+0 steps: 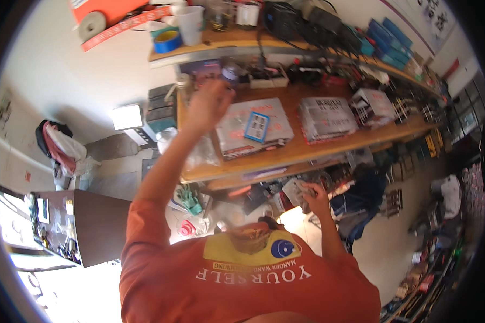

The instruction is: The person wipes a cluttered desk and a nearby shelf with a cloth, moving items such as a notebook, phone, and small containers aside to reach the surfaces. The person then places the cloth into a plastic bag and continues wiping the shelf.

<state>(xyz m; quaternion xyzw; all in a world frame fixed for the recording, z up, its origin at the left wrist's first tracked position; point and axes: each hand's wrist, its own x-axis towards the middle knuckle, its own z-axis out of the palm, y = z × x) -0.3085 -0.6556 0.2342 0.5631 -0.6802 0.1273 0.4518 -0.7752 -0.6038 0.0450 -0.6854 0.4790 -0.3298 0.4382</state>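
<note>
My left hand [213,101] is stretched over the back left of the wooden workbench [242,161]. It is blurred, and whether anything sits between its fingers cannot be told. Just beyond its fingertips stands a container with a purplish top [229,73]. My right hand [317,198] is low in front of the bench, gripping a pale grey object [294,192] whose kind is unclear. On the bench, right of my left hand, lies a flat printed carton [242,133]. A small blue-edged card or packet [257,126] bearing writing rests on it.
Further right on the bench are a wrapped stack [327,117] and an open carton [374,105]. A shelf above holds a blue tape roll [167,41], a white plastic cup [190,26] and dark cables. Clear plastic bags [202,153] lie at the bench's left end; green gloves [190,201] lie below.
</note>
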